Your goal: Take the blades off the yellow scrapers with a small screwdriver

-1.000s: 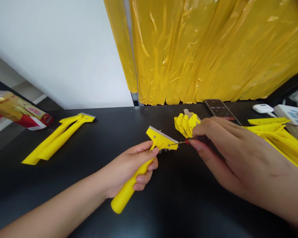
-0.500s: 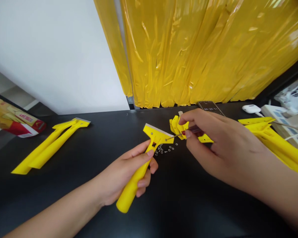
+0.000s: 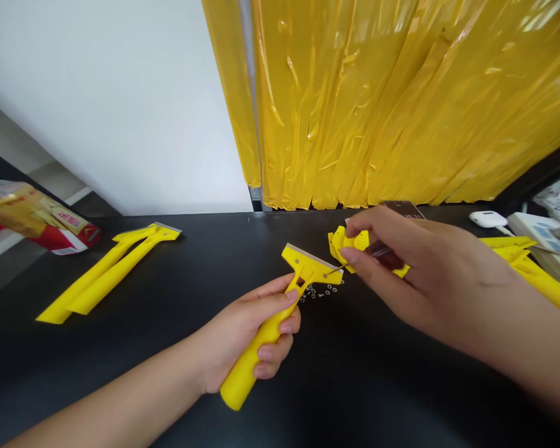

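Observation:
My left hand is wrapped round the handle of a yellow scraper, whose head with a metal blade edge points up and away. Two screws show in that head. Between thumb and fingers my right hand grips a screwdriver with a dark red handle. Its thin tip reaches the right-hand screw; whether it sits in the slot I cannot make out. Small washers and screws lie loose on the table just beyond the scraper. Behind my right hand is a pile of yellow scraper heads, partly hidden.
Two finished-looking yellow scrapers lie at the left, near a snack bag. More yellow handles lie at the right. A phone, a white earphone case and a power strip line the back of the black table.
The view has shifted slightly, so most things appear further right. Both hands keep their grips, and the screwdriver tip stays at the right-hand screw, with its handle turned a little.

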Tool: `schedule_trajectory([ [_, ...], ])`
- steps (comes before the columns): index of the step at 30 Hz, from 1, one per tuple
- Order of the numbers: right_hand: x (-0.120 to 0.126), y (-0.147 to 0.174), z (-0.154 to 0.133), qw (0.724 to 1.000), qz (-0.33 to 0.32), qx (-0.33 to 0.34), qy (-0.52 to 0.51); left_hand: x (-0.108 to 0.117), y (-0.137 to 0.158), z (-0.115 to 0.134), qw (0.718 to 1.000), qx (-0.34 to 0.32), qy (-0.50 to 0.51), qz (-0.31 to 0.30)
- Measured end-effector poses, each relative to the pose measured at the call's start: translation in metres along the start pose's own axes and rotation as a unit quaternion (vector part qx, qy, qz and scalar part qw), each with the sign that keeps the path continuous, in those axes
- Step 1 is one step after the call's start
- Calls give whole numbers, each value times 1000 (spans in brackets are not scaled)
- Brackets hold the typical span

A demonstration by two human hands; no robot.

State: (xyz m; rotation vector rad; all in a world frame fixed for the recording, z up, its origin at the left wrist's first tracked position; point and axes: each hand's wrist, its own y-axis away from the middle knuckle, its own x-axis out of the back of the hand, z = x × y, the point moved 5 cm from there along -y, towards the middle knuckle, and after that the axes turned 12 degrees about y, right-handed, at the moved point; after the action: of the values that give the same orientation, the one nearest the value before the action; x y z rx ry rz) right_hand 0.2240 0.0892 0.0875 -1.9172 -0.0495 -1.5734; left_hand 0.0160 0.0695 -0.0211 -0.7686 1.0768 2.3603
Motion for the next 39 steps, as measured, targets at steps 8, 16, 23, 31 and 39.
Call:
schedule_trajectory([
  [8, 0, 4, -1, 1000, 3, 5, 2, 1, -2, 0, 1000, 17, -4, -4],
  [16, 0, 6, -2, 998, -9, 64, -2, 0, -2, 0, 1000, 23, 0, 5],
  [23, -4, 6, -5, 999, -14, 52, 1, 1, -2, 0, 1000, 20, -4, 20],
  [31, -3, 4, -6, 996, -17, 77, -42, 1, 0, 0, 999, 23, -8, 24],
  [39, 1, 5, -6, 997, 17, 79, -11, 3, 0, -1, 999, 33, -8, 24],
])
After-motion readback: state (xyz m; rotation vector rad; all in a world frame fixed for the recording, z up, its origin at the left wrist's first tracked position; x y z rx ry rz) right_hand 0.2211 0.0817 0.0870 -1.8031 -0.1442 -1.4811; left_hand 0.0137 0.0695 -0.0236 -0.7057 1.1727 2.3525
